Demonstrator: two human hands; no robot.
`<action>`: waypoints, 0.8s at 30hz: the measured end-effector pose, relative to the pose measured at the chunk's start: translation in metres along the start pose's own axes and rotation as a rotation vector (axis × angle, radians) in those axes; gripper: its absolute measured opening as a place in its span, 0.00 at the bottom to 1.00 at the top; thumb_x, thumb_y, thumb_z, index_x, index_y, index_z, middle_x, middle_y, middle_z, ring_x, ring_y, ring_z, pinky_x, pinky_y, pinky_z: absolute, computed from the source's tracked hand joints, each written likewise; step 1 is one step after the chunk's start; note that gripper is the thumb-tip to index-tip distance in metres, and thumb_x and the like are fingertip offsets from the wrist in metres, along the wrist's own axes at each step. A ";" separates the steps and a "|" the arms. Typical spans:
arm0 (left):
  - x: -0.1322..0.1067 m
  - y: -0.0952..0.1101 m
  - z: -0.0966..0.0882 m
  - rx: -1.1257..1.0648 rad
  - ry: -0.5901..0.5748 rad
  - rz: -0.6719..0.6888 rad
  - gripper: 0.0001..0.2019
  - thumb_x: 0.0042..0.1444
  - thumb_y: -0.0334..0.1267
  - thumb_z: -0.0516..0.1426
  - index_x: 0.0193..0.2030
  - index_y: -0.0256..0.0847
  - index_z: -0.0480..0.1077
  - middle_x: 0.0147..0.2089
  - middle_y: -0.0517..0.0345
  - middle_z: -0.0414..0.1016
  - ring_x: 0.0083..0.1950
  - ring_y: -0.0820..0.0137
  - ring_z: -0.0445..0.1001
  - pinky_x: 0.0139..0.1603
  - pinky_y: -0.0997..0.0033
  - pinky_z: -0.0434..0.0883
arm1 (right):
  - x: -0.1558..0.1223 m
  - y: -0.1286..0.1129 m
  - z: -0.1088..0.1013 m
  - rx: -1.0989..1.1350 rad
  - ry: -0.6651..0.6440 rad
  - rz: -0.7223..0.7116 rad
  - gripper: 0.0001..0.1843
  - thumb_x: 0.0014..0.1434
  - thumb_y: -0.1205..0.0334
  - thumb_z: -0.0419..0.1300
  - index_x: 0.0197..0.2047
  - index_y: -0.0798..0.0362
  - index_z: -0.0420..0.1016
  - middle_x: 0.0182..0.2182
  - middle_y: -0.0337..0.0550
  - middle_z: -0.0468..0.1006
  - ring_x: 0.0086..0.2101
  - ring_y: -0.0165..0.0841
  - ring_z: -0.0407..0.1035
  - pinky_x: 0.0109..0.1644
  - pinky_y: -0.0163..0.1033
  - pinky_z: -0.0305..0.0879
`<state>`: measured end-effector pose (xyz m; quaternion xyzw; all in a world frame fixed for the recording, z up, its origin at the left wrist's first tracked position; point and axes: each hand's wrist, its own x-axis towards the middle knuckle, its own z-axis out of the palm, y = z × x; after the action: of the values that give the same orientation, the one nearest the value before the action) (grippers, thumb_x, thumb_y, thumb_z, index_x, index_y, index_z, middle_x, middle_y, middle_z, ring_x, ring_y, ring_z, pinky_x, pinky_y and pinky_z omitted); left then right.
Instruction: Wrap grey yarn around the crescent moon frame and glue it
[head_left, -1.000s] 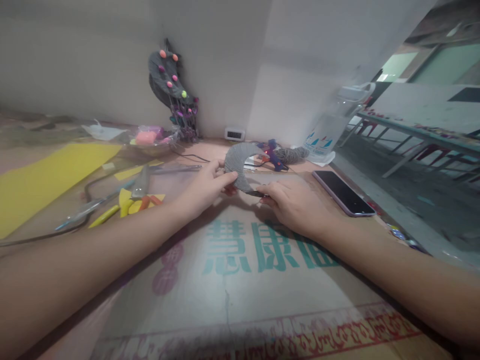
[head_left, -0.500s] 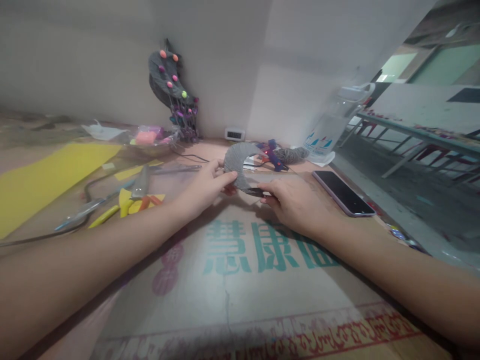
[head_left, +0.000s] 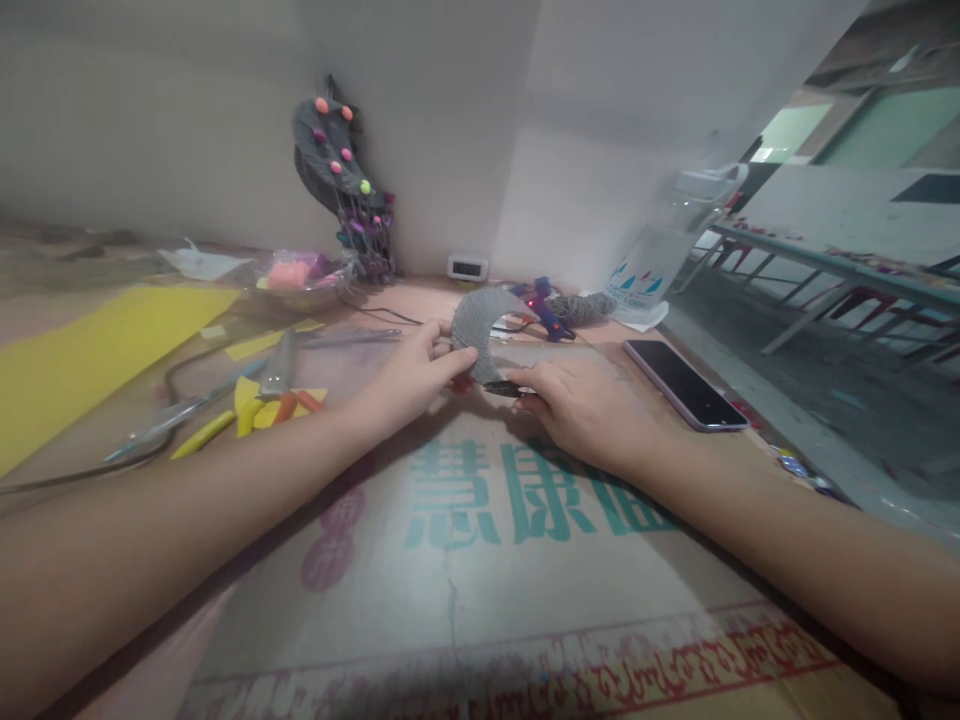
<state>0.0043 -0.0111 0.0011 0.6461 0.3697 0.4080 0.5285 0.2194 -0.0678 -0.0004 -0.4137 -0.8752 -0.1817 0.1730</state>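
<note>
A grey yarn-wrapped crescent (head_left: 474, 325) is held up just above the printed cardboard, its hollow facing right. My left hand (head_left: 424, 370) grips its left outer side, thumb on the front and fingers behind. At the lower tip, which looks dark and narrow, the thumb and fingers of my right hand (head_left: 574, 405) are pinched together. Whether a separate strand lies between those fingers is too blurred to tell. Behind the crescent are a dark blue and red object with a small red light (head_left: 541, 308) and a bundle of grey yarn (head_left: 583, 309).
A phone (head_left: 684, 385) and a clear water bottle (head_left: 660, 245) stand at right. A decorated crescent (head_left: 330, 150) leans on the wall beside a small digital clock (head_left: 468, 268). Yellow-handled tools (head_left: 251, 405), a yellow sheet (head_left: 97, 350) and bagged pompoms (head_left: 296, 272) lie left.
The crescent has turned slightly in my hands, and its dark lower tip shows more plainly. Both hands stay in nearly the same place. The view has shifted a little.
</note>
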 end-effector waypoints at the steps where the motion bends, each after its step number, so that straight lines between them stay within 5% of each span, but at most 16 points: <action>1: 0.000 0.000 0.000 0.007 -0.002 0.002 0.11 0.58 0.36 0.60 0.46 0.36 0.67 0.28 0.62 0.75 0.30 0.72 0.74 0.35 0.72 0.70 | 0.000 0.000 0.000 0.001 0.008 -0.006 0.12 0.64 0.67 0.59 0.50 0.56 0.77 0.38 0.47 0.83 0.41 0.39 0.75 0.43 0.41 0.66; 11: 0.001 -0.001 0.000 -0.004 -0.015 0.003 0.11 0.57 0.36 0.60 0.46 0.36 0.67 0.28 0.62 0.75 0.30 0.72 0.74 0.35 0.72 0.70 | -0.002 0.003 0.004 0.035 0.016 -0.021 0.11 0.65 0.66 0.57 0.49 0.54 0.78 0.37 0.46 0.83 0.40 0.38 0.74 0.44 0.41 0.66; 24: 0.004 -0.002 0.001 -0.055 0.025 -0.010 0.09 0.56 0.32 0.59 0.44 0.36 0.67 0.31 0.61 0.75 0.28 0.73 0.73 0.34 0.71 0.70 | 0.004 0.003 -0.003 0.110 -0.110 0.144 0.16 0.62 0.70 0.58 0.52 0.53 0.77 0.44 0.47 0.83 0.45 0.41 0.73 0.48 0.43 0.65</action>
<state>0.0063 -0.0073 -0.0005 0.6243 0.3684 0.4234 0.5434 0.2198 -0.0642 0.0049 -0.4746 -0.8601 -0.0972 0.1596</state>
